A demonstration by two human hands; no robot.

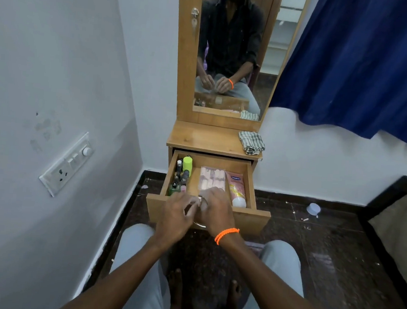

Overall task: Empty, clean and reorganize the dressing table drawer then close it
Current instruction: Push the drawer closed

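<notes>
Both hands are working together over the front edge of the open wooden drawer (pixel 207 214): left hand (pixel 177 215) and right hand (pixel 216 211), orange-banded, are pinching something small between them; what, cannot tell. Inside are lying small bottles (pixel 180 177), a pink packet (pixel 212 178) and a pink tube (pixel 237 188). Beyond, a striped cloth (pixel 251 142) is resting on the tabletop.

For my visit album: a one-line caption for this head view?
Both hands, left hand and right hand, meet over the open drawer holding bottles.
</notes>
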